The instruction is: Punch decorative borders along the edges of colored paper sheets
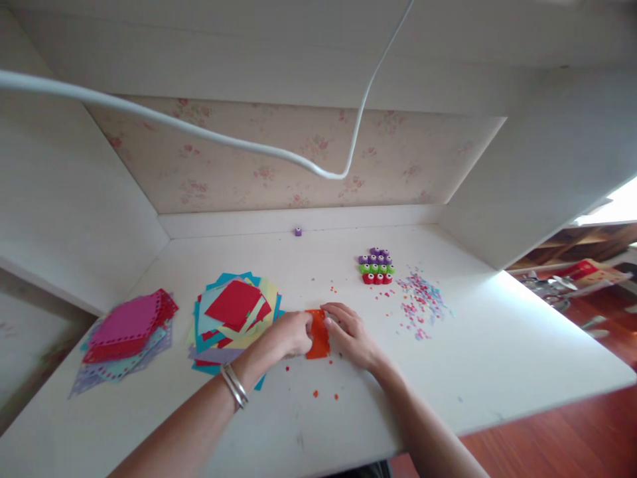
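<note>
An orange sheet of paper (318, 335) lies on the white table between my two hands. My left hand (294, 334), with metal bangles (233, 386) at the wrist, is curled closed over the sheet's left side; its fingers hide whatever they grip. Along the right edge of the sheet rests my right hand (352, 337), its fingers stretched out and touching the paper. Loose orange bits (315, 394) are scattered in front of it. Left of my left hand is a messy pile of coloured paper squares (233, 304), a red one on top.
Punched sheets (127, 322) are stacked at far left. Small purple, green and red craft punches (377, 269) stand in rows at the right, beside a heap of confetti (422, 302). One purple punch (298, 232) sits at the back. A white cable (279, 152) hangs in front.
</note>
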The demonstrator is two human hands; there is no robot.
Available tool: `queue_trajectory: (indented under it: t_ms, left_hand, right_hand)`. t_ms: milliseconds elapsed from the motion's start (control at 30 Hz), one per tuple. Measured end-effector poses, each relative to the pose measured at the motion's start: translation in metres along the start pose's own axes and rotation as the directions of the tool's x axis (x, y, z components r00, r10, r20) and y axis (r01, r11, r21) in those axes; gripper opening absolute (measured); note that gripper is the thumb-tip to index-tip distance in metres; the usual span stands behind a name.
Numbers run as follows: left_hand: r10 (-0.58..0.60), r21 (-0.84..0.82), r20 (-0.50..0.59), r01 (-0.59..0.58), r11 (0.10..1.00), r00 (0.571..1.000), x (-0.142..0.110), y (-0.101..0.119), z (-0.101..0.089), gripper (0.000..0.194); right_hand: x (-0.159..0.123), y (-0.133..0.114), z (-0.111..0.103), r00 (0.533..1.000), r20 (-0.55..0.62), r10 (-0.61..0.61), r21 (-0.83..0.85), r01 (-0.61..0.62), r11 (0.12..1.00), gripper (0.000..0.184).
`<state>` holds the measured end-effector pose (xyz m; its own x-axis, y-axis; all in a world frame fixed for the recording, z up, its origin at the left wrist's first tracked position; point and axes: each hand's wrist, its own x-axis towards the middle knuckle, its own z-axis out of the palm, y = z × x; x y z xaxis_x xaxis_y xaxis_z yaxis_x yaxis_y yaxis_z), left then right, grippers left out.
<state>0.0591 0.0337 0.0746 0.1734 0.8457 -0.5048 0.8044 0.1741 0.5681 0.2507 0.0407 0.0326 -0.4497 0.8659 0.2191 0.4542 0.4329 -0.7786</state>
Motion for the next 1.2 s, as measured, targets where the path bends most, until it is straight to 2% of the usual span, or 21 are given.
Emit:
queue_trajectory:
  t_ms: [167, 267, 500, 633, 767, 867, 967, 1067, 1200]
  left_hand:
    - [0.037, -0.068, -0.009, -0.037, 0.997, 0.999, 0.002, -0.014, 0.003, 0.009]
    - [0.102, -0.134, -0.041, -0.107, 0.985, 0.994, 0.0, -0.023, 0.008, 0.012]
    - [0.249, -0.238, -0.177, -0.286, 0.928, 0.952, -0.015, -0.039, 0.021, 0.034]
    - [0.342, -0.199, -0.259, -0.396, 0.896, 0.903, -0.02, -0.044, 0.024, 0.028]
    - [0.363, -0.19, -0.307, -0.43, 0.883, 0.88, -0.02, -0.048, 0.03, 0.029]
    - [0.375, -0.202, -0.37, -0.467, 0.861, 0.85, -0.019, -0.051, 0.034, 0.025]
    - [0.348, -0.241, -0.431, -0.478, 0.845, 0.833, -0.017, -0.054, 0.035, 0.025]
    - [0.329, -0.276, -0.44, -0.474, 0.836, 0.836, -0.016, -0.057, 0.037, 0.025]
    - [0.329, -0.263, -0.454, -0.477, 0.839, 0.828, -0.017, -0.057, 0.037, 0.026]
  right_hand:
    - [0.001, 0.008, 0.01, 0.994, -0.098, -0.05, -0.136, 0.037, 0.99, 0.033]
    - [0.001, 0.011, 0.014, 0.987, -0.153, -0.048, -0.214, 0.014, 0.977, 0.035]
    - [0.0, 0.006, 0.014, 0.997, -0.063, -0.049, -0.187, 0.036, 0.982, 0.04]
    - [0.0, 0.007, 0.014, 0.998, -0.055, -0.024, -0.099, 0.019, 0.995, 0.051]
    - [0.0, 0.008, 0.014, 0.999, -0.021, 0.042, 0.158, -0.038, 0.987, 0.058]
    - [0.0, 0.009, 0.018, 0.996, -0.054, 0.065, 0.292, -0.047, 0.955, 0.06]
    - [0.001, 0.012, 0.023, 0.987, -0.118, 0.11, 0.363, -0.06, 0.93, 0.055]
    - [0.003, 0.016, 0.025, 0.978, -0.111, 0.174, 0.417, -0.113, 0.902, 0.053]
    - [0.005, 0.015, 0.022, 0.973, -0.105, 0.205, 0.37, -0.154, 0.916, 0.052]
